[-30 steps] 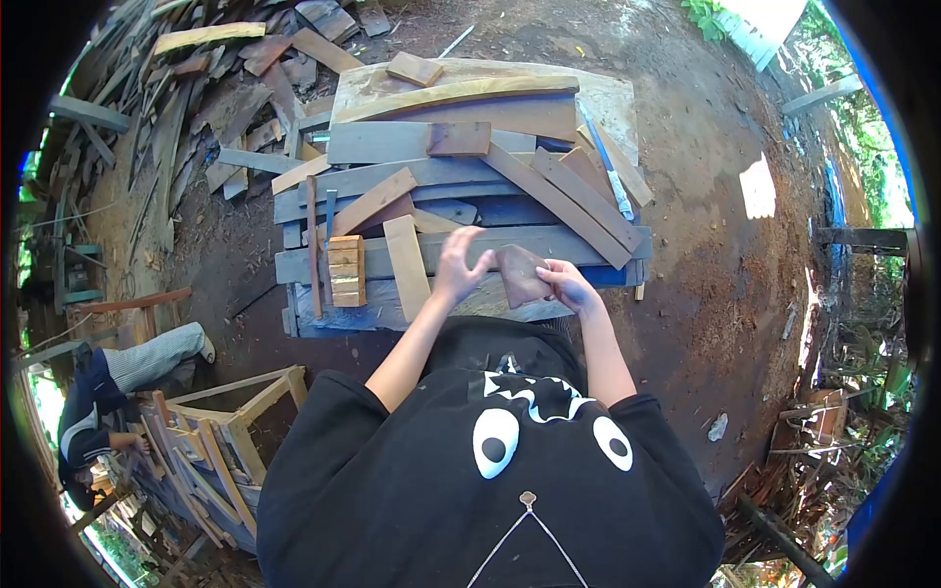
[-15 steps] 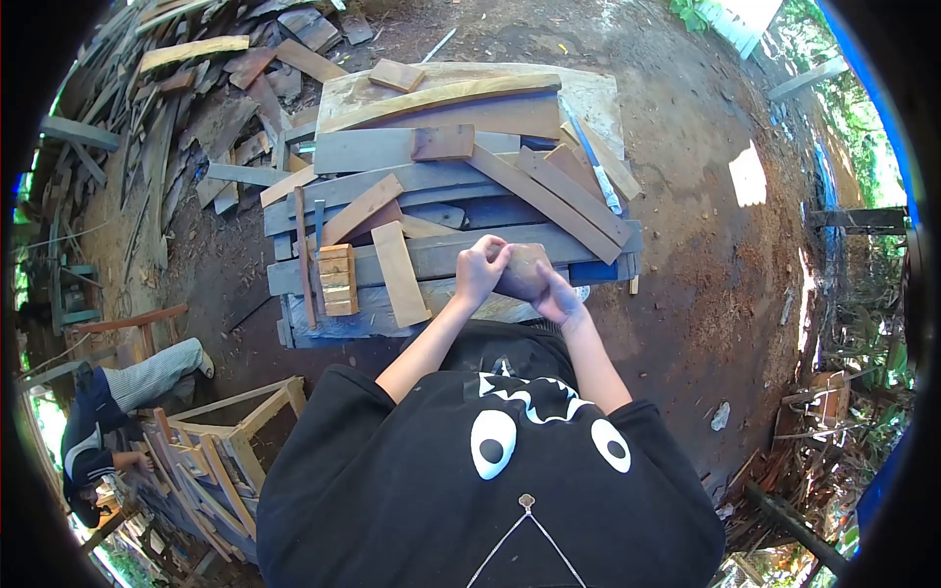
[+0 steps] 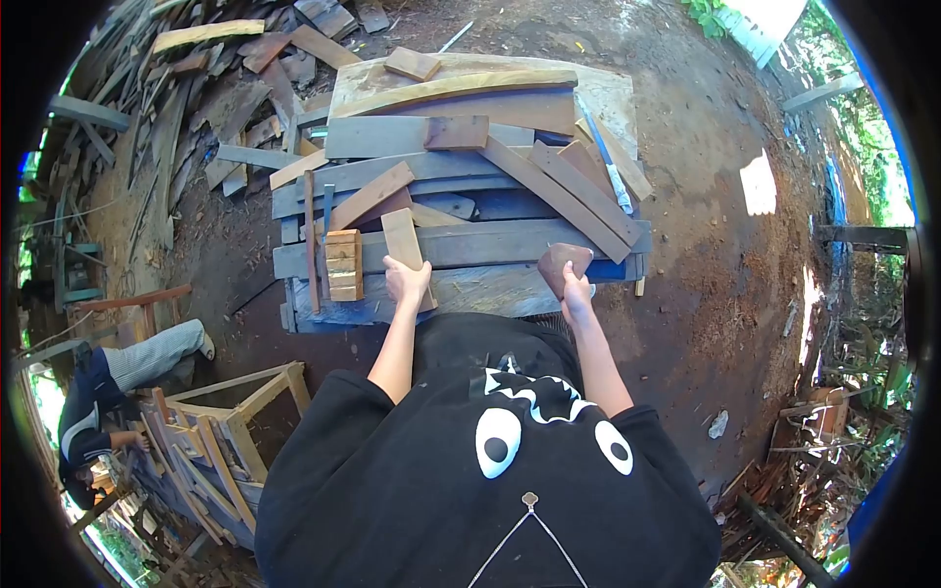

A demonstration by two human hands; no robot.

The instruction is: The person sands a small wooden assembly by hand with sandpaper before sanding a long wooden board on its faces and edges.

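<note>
I have the left hand closed around the near part of a pale board, thumb along its right edge and fingers at the left. The board runs away from that grip across a long grey plank; whether its near end is lifted, I cannot tell from here. Well to the right of it, I have the right hand pinching a brown sheet that looks like sandpaper, thumb laid over its face. The sheet stands out beyond the fingertips, slightly bent, above the near right end of the bench, and the pale board is well apart from it.

Just left of my left grip sits a slatted wooden block, and past that lies a thin reddish-brown stick. Beyond the same hand, a short brown board slants away to the right. Ahead of the right hand, two narrow brown boards lie side by side at an angle, and beyond them I see a long blue tool with a whitish near end. Farther off, between the two grips, a dark brown wood block rests on the planks. Behind and left of my left hand, a co-worker bends beside a wooden frame.
</note>
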